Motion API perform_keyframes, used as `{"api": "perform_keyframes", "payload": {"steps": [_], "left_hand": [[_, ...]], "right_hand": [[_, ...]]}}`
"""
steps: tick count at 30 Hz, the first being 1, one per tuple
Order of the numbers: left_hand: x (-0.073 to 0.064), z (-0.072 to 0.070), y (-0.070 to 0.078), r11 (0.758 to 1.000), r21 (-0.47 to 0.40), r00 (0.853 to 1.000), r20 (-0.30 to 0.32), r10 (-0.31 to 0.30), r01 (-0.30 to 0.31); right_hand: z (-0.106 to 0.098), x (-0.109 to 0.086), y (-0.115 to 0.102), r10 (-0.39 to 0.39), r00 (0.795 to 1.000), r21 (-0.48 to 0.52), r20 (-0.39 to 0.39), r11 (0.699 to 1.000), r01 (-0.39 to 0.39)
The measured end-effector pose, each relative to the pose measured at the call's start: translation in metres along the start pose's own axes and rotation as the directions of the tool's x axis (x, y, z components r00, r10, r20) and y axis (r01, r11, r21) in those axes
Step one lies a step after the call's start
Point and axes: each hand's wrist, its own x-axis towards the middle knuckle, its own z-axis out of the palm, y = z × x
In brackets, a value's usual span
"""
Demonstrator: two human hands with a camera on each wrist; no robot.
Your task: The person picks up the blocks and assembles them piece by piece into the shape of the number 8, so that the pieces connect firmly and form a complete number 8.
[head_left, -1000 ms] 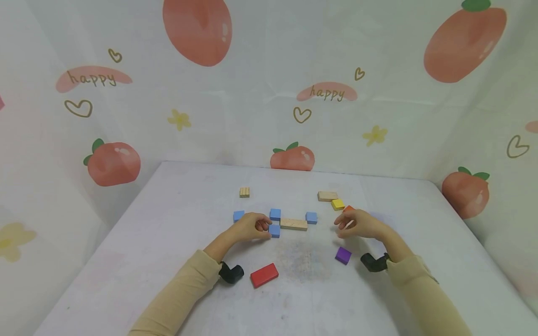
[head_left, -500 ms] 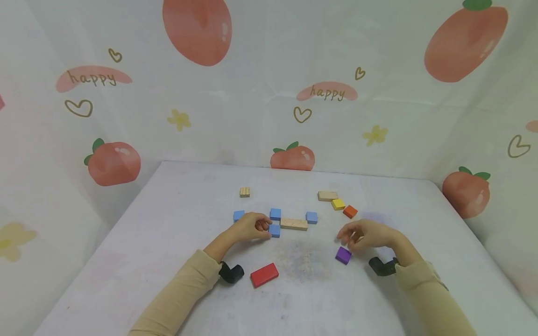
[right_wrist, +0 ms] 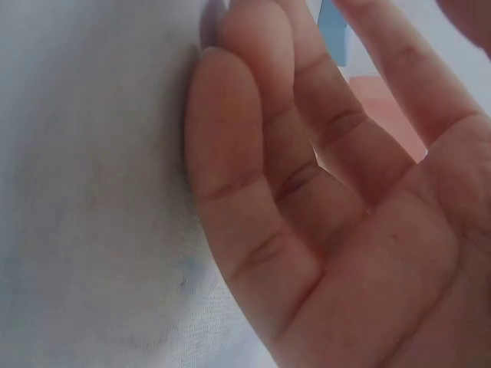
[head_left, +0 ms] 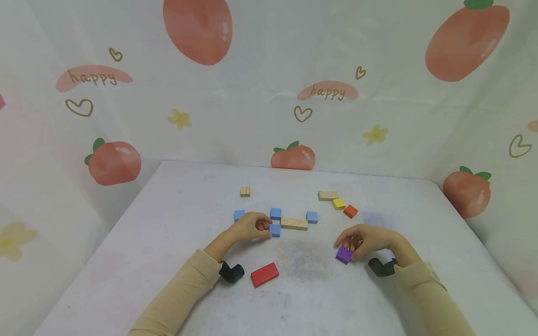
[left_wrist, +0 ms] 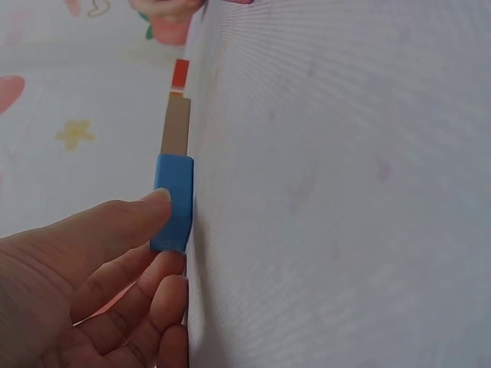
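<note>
My left hand (head_left: 248, 227) rests on the white table and holds a small blue block (head_left: 274, 230). In the left wrist view, the thumb lies on that block's face and the fingers curl at its near end. The blue block sits at the left end of a long wooden block (head_left: 294, 224), with another blue block (head_left: 275, 213) just behind. My right hand (head_left: 371, 238) has its thumb and fingers around a purple block (head_left: 343, 255) on the table. In the right wrist view, the fingers hide most of this block.
A red block (head_left: 265, 275) lies in front. Other blue blocks stand at the left (head_left: 239, 214) and right (head_left: 312, 217). Farther back are a ridged wooden block (head_left: 245, 192), a plain wooden block (head_left: 328, 195), a yellow block (head_left: 338, 204) and an orange block (head_left: 350, 211).
My right hand has left the orange block, come toward me, and closed its fingers around the purple block. The left hand stays in place at the blue block.
</note>
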Motion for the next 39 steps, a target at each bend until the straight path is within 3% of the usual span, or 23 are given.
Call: {"api": "perform_keyframes", "payload": {"steps": [26, 39], "left_hand": [[-0.0007, 0.0004, 0.0005, 1.000, 0.004, 1.000, -0.004, -0.007, 0.007], [0.0006, 0.0009, -0.0003, 1.000, -0.005, 1.000, -0.002, -0.018, 0.018]], "right_hand": [[0.0023, 0.0039, 0.0021, 0.000, 1.000, 0.020, 0.009, 1.000, 0.000], [0.0048, 0.0028, 0.0074, -0.016, 0.998, 0.008, -0.061, 1.000, 0.017]]}}
